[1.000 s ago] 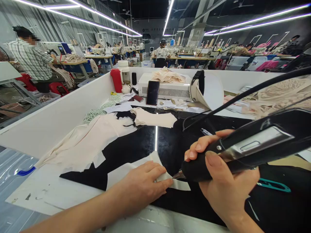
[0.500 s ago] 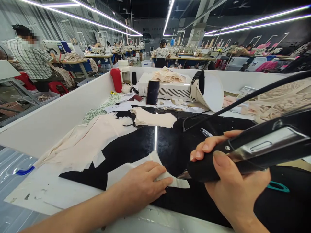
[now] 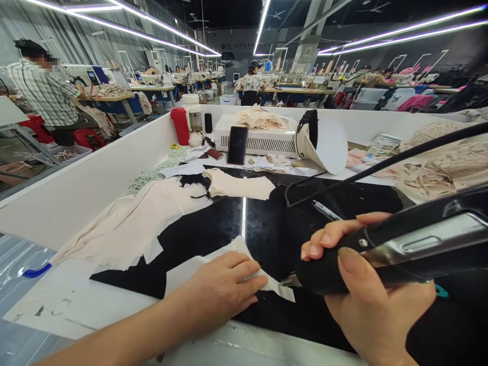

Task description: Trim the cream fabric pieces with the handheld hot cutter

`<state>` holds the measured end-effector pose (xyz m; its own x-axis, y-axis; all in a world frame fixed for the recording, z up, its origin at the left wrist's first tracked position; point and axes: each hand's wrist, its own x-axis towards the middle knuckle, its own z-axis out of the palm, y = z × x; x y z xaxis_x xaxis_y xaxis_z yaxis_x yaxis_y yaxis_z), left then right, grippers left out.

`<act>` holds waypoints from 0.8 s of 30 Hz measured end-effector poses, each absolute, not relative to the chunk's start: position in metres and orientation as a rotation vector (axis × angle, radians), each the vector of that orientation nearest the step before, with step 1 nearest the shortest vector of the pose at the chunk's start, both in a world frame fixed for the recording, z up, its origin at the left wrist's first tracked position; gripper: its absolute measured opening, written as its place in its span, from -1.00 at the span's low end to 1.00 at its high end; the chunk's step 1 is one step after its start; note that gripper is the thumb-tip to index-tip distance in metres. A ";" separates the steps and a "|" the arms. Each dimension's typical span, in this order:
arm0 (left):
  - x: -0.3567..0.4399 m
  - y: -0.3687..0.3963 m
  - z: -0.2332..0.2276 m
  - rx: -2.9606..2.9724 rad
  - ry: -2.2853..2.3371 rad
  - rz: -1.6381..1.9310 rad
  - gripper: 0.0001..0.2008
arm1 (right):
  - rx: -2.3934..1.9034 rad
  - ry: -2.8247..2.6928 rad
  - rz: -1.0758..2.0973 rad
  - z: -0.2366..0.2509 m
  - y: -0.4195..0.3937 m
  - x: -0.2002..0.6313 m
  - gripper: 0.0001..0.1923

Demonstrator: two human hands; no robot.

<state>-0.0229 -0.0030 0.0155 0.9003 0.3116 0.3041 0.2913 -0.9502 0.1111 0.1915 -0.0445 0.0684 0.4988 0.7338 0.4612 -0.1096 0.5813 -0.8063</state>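
Fabric piece (image 3: 198,267): pale, flat on black worktop (image 3: 267,229), long axis running left-right.
Left hand (image 3: 224,290): open, palm down, pinning fabric piece.
Right hand (image 3: 366,300): closed around cutting tool (image 3: 381,254).
Tool tip: points left, touching the fabric's right end beside the left fingertips (image 3: 261,280).

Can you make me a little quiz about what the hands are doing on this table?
1. True or false: the left hand lies flat on the pale fabric piece.
2. What does the right hand grip? A) a red bottle B) a black corded cutting tool C) a phone
3. What leans upright against the white box at the back?

Key
1. True.
2. B, the black corded cutting tool; its tip meets the fabric's edge.
3. A dark phone.
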 end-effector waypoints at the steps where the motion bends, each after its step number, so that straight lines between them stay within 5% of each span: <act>1: -0.023 -0.002 0.015 3.000 0.471 0.496 -0.73 | -0.800 -0.910 0.582 0.068 -0.044 0.191 -0.56; 13: -0.023 -0.002 0.017 3.022 0.465 0.376 -0.57 | -0.792 -0.910 0.579 0.066 -0.045 0.190 -0.57; 24: -0.022 -0.003 0.016 3.045 0.456 0.373 -0.64 | -0.788 -0.892 0.569 0.070 -0.040 0.189 -0.54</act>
